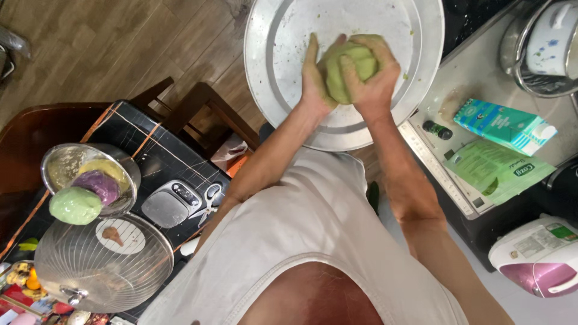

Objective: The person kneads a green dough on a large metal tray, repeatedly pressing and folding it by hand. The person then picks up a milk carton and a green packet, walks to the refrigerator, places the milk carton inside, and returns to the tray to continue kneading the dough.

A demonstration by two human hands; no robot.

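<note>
Both my hands press a ball of pale green dough (355, 63) on a large round metal tray (283, 42). My left hand (316, 84) cups the dough's left side, with the fingers pointing up. My right hand (373, 78) wraps over its top and right side. The dough is partly hidden under my fingers. Smears and crumbs of green dough dot the tray's surface.
At the left, a metal bowl (63, 165) holds purple, yellow and green dough balls. Beside it lie a kitchen scale (171, 204), scissors (209, 198) and a wire mesh cover (102, 265). A teal carton (503, 123), a green packet (497, 168), a pot (542, 48) and a pink-and-white appliance (536, 256) stand at the right.
</note>
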